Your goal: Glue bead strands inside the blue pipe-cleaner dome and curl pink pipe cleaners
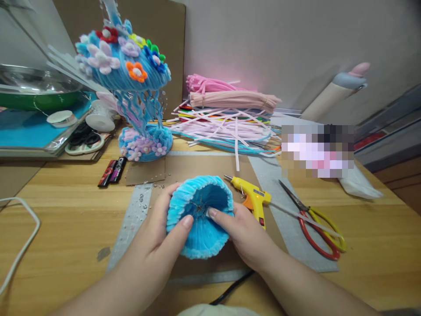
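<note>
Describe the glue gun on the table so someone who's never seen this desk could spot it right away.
Start at the wooden table and find the blue fuzzy dome held in both hands. Just right of it, behind the right hand, lies the glue gun. It is yellow with an orange trigger, unlike the red and yellow scissors farther right.

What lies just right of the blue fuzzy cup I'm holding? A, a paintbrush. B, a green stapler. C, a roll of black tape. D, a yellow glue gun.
D: a yellow glue gun lies on the table right beside the blue cup, just past the right hand, with scissors farther right; the left hand grips the cup's other side.
</note>
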A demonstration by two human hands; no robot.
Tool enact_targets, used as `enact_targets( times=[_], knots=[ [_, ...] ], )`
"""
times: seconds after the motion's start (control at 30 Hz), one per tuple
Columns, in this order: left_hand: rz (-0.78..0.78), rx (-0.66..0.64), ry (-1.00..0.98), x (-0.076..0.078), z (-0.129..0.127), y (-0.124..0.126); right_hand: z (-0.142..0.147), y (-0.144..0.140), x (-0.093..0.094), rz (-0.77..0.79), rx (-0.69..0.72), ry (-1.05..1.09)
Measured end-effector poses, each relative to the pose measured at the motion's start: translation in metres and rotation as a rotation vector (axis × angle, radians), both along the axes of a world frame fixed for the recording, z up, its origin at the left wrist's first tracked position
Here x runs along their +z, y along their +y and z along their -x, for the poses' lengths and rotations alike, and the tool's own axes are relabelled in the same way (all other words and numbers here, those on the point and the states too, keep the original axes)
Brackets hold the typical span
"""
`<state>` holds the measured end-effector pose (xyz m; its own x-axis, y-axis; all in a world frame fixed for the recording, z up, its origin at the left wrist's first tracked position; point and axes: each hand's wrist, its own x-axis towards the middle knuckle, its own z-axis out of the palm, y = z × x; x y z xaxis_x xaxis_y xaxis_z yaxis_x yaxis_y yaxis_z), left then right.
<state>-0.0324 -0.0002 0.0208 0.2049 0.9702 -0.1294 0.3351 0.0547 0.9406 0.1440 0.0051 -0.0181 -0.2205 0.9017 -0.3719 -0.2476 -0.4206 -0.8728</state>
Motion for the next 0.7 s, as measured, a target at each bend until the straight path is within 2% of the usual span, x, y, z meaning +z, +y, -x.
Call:
enact_targets(
  times=[0.23, 0.4, 0.7],
  knots=[
    [0.055, 0.036, -0.04, 0.0025, -0.0005, -0.0013, -0.0038, 0.0003, 0.002, 0.074, 0.066, -0.122],
    [0.069, 0.023, -0.059, 0.0026, -0.0011, -0.0024, 0.0001, -0.0002, 0.0011, 0.127, 0.032, 0.061],
    [0.063, 0.04, -0.04, -0.0001, -0.0021, -0.0013, 0.0036, -0.0026, -0.001, 0.119, -0.001, 0.149]
  ],
)
